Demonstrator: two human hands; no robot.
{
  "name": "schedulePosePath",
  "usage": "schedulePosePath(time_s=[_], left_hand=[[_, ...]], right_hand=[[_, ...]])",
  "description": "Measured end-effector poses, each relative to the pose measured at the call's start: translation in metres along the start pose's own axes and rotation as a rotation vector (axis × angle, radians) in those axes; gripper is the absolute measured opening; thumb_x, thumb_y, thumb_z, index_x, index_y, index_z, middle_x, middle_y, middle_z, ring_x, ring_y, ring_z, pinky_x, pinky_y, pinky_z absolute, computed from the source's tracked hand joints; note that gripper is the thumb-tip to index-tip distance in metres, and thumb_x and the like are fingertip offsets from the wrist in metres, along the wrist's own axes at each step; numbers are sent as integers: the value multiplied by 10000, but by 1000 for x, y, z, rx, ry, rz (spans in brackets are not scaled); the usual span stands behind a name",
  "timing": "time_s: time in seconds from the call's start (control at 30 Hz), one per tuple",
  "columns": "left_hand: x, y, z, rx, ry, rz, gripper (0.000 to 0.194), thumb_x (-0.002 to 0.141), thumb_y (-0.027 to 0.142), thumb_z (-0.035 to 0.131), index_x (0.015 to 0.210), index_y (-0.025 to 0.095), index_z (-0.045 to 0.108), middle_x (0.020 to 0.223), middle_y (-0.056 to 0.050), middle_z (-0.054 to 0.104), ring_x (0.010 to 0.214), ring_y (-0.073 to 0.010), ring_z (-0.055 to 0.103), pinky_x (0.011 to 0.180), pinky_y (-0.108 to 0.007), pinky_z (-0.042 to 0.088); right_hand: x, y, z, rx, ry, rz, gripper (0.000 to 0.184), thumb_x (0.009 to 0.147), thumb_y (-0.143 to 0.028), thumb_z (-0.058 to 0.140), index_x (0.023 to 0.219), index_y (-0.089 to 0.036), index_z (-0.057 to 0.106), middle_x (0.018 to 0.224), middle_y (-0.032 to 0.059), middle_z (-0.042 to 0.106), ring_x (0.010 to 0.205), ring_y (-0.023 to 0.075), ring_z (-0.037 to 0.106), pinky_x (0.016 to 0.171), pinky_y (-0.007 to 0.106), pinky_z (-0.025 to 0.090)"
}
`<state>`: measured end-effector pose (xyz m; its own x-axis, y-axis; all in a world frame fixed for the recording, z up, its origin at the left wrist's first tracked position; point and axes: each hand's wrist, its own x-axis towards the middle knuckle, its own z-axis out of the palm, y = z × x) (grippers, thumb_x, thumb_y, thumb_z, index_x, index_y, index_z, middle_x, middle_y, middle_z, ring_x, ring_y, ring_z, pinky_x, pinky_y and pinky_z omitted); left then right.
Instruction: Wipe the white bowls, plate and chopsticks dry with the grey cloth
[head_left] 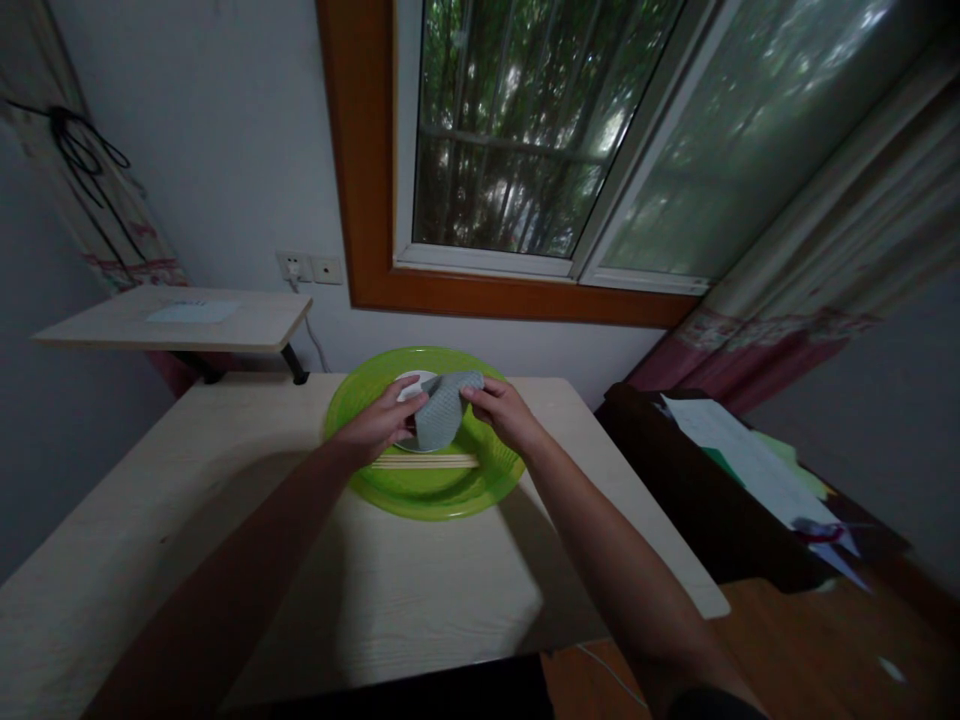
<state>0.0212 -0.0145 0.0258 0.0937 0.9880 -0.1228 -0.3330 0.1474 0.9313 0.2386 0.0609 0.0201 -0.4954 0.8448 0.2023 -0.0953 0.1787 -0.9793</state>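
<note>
A grey textured cloth (441,415) is stretched between my two hands above a green basin. My right hand (504,408) pinches the cloth's upper right corner between thumb and fingers. On the other side, my left hand (384,425) is closed at the cloth's left edge, its thumb lying on top. Behind the cloth and left fingers shows a white round dish (411,387), mostly covered; whether the left fingers touch it I cannot tell. Pale chopsticks (420,462) lie side by side across the green basin (435,508), just below the cloth.
The basin stands on a light wooden table (420,590) near the wall. At the back left is a small raised shelf (262,325) with a paper on it. A dark cabinet (675,480) with papers and scissors stands right of the table. A window (525,150) is behind.
</note>
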Motion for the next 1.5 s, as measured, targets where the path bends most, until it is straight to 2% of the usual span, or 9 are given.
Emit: schedulePosePath(time_s=[0.13,0.27,0.5,0.57,0.7,0.83,1.0,1.27,1.5], left_hand=[[-1,5,0,26,29,96,603,703,258,843,1243,173,588,1076,-103,696,967,-197,670,851,-312,506],[0,9,-2,25,90,166,658,622,172,853,1222,182,581,999,-61,681,910,-176,662,808,-287,498],[4,9,-8,180,232,310,943,573,113,837,1433,246,474,1341,-121,525,805,-108,625,739,-265,519],[6,8,-12,212,196,312,892,594,143,833,1421,226,508,1280,-118,578,789,-119,631,723,-265,518],[10,7,-20,285,110,294,605,675,257,818,1247,146,655,954,-87,708,845,-185,664,781,-299,520],[11,10,-20,382,175,354,358,682,299,826,1004,162,753,1045,-109,744,987,-232,676,928,-358,504],[9,18,-16,401,225,365,324,676,304,838,960,169,758,1015,-103,755,976,-242,684,949,-386,497],[11,17,-20,371,214,391,391,652,280,857,1014,176,749,1080,-96,743,992,-227,667,944,-363,492],[7,25,-21,692,283,511,175,714,270,795,880,216,807,851,-47,715,780,-193,602,774,-295,460]], right_hand=[[1,-2,2,-67,-11,11,383,781,-562,751,848,-190,690,687,-31,530,564,101,383,516,250,272],[1,-1,2,-101,-4,38,391,776,-568,739,873,-193,687,700,-24,547,583,112,407,530,246,303],[2,-3,2,-151,-24,31,364,738,-480,772,955,-193,714,841,6,674,704,147,535,637,259,404],[4,-2,1,-185,10,-3,337,736,-458,773,934,-188,736,878,17,705,788,179,590,746,293,448],[8,1,-2,-247,93,-48,296,770,-462,753,890,-192,764,909,30,729,889,217,631,867,332,458],[8,-4,-1,-247,76,-29,319,805,-505,713,883,-201,765,912,28,733,899,214,633,860,322,463],[9,-10,1,-125,13,38,349,685,-442,803,925,-193,752,930,26,739,876,209,638,858,329,476],[17,-7,2,-63,204,0,528,625,-416,834,1065,-197,642,792,2,688,759,181,626,768,321,489],[19,-8,3,-108,136,-92,392,705,-420,787,1011,-197,684,802,1,660,776,174,604,771,315,479]])
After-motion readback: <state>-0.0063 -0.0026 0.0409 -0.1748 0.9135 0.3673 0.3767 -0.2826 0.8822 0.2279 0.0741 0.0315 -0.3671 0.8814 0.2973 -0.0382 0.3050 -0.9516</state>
